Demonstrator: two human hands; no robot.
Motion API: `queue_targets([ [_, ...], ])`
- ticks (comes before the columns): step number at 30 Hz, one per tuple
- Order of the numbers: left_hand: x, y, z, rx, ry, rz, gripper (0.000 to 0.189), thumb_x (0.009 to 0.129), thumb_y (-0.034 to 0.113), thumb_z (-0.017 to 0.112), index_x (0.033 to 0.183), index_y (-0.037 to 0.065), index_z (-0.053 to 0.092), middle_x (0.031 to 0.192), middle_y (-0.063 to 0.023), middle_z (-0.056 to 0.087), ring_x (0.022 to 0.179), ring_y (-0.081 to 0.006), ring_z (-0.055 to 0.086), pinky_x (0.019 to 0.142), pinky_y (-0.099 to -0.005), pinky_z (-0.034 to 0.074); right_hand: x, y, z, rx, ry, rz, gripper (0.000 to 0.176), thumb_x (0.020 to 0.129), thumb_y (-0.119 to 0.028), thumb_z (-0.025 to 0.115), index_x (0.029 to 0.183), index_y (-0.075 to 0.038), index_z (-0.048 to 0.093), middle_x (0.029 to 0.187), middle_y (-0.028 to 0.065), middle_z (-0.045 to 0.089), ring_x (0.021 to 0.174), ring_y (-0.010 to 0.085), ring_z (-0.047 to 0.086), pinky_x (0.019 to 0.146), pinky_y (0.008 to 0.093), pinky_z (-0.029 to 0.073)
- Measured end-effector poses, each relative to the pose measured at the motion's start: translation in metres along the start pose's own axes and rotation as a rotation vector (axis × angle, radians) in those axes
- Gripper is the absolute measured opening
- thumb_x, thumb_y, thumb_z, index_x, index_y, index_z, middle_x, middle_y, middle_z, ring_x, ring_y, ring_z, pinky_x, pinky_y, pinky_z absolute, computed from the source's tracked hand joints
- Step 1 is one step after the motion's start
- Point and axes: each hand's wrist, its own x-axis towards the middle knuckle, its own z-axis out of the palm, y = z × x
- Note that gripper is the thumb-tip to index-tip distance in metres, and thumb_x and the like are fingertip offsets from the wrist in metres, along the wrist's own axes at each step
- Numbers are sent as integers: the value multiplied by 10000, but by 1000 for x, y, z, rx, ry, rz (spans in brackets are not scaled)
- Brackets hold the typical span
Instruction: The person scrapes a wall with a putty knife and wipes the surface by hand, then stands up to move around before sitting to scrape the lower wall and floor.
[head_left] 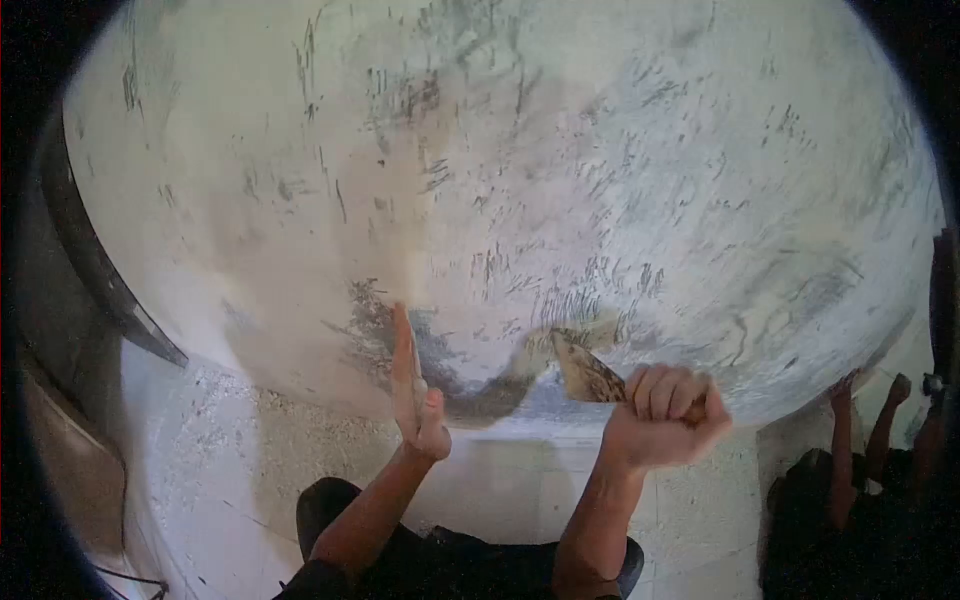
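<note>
My right hand [662, 415] is wrapped around the handle of a putty knife [585, 372]. Its flared blade, smeared with pale and brown residue, points left and up, its wide edge right at the surface of a big rounded whitish form [500, 220]. Left of it, my left hand [410, 385] is raised edge-on to the camera, fingers stretched out straight and thumb bent. Along its palm side runs a whitish layer. The fingertips overlap a dark scuffed patch low on the form. Dark scratches and grey smudges cover much of the curved surface.
Pale crumbs litter the light tiled floor [215, 430] at lower left. A dark curved band [90, 240] edges the form on the left, near a brownish panel [75, 460]. At the far right, another person [840, 490] in dark clothes reaches toward the form.
</note>
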Motion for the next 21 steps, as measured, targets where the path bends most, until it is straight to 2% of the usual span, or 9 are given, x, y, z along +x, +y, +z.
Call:
queue_targets([
  [3,1,-3,7,-29,28,23,687,893,337,374,1372,-112,173,1450,-267,164,1372,-343,113,1103,-444,84,-7,-43,-16,12,-107,-359,401,872,-288,361,518,-145,239,446,-30,189,401,84,129,398,271,124],
  [4,0,-4,7,-56,45,-8,679,896,329,373,1369,-117,177,1448,-265,172,1370,-341,124,1104,-443,86,-1,-21,-13,-273,93,-503,377,878,-284,322,543,-126,256,443,-7,224,390,91,152,393,261,191],
  [8,0,-3,6,-67,36,-32,664,902,328,355,1365,-119,192,1444,-261,193,1366,-339,146,1102,-444,102,-7,-40,-14,-158,-205,-277,380,877,-281,342,537,-130,266,444,-2,220,388,91,150,382,264,165],
  [11,-3,1,7,-30,39,-32,654,908,339,330,1364,-114,209,1440,-256,213,1363,-338,163,1098,-445,121,-2,-39,-25,14,55,-335,381,872,-273,337,522,-145,259,434,-28,196,378,84,136,376,240,234],
  [14,-5,-5,2,40,0,23,643,909,348,318,1368,-94,229,1438,-252,224,1361,-342,171,1095,-451,129,6,17,-25,43,-126,131,384,865,-281,328,508,-153,275,427,-38,219,357,83,194,463,219,440],
  [15,1,-8,1,36,2,52,643,909,348,318,1368,-94,229,1438,-252,224,1361,-342,171,1095,-451,129,-5,1,-21,140,-150,-38,391,868,-287,326,506,-149,275,425,-40,216,359,85,207,465,218,442],
  [18,-4,-3,2,-34,62,9,630,910,348,317,1375,-71,241,1438,-248,227,1356,-348,183,1093,-456,130,-5,-16,-22,-88,-189,-202,413,883,-298,329,510,-141,244,425,-33,175,368,86,151,386,265,204],
  [19,-2,-1,4,-17,65,-17,631,910,353,315,1376,-66,243,1441,-247,222,1357,-349,182,1093,-457,130,-4,6,-16,-121,-9,-240,416,886,-296,335,513,-142,235,425,-32,159,369,85,129,388,278,140],
  [21,-1,5,1,-7,67,-41,631,911,359,313,1377,-62,245,1443,-247,217,1357,-350,181,1093,-458,130,-1,29,-16,-6,-18,172,424,884,-313,350,511,-151,231,425,-33,166,368,81,133,371,264,138],
])
